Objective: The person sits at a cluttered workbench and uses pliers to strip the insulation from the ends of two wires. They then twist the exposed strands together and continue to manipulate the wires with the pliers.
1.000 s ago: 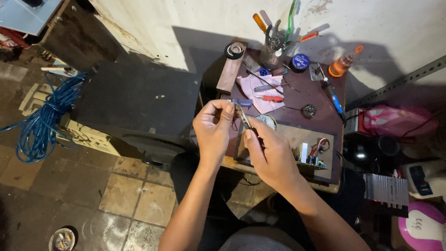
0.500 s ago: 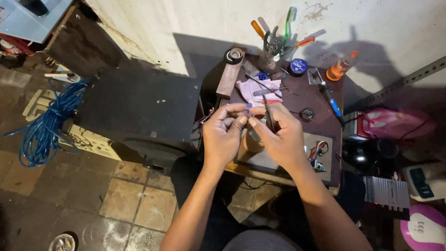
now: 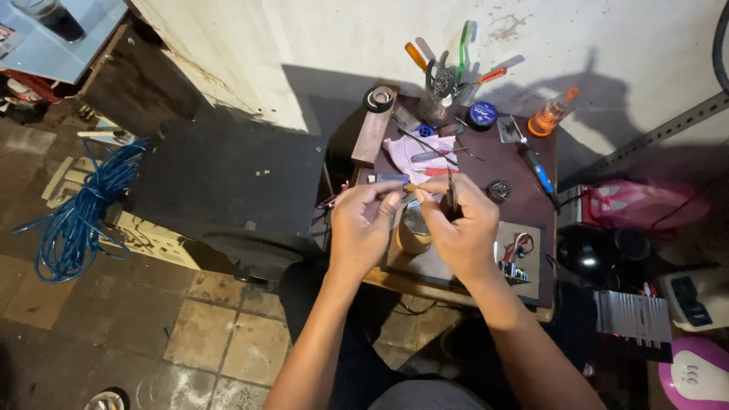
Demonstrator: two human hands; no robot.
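Head view, centre of frame: both hands meet over the small brown workbench [image 3: 524, 171]. Left hand [image 3: 363, 224] has thumb and forefinger pinched on a small part [image 3: 411, 187], brownish-orange at its tip and too small to identify. Right hand [image 3: 461, 228] is curled around a thin dark tool [image 3: 452, 193] that stands roughly upright, and its fingertips touch the same small part. So both hands are closed and gripping, neither relaxed.

Just below the hands: a roll of tape [image 3: 414, 228] with a round mesh piece on top, sitting on a grey board. A small circuit board with coloured wires [image 3: 515, 257] lies at the lower right of the bench, apart from the hands and untouched.

Upper bench: cup of tools [image 3: 440, 83], pink cloth [image 3: 414, 152], blue-handled screwdriver [image 3: 538, 168], orange bottle [image 3: 548, 118].

Left of frame: black box [image 3: 228, 182], blue cable coil [image 3: 76, 216] on the tiled floor.

Progress, my read: mid-step. The part is in hand and being worked, nothing set down or joined yet.
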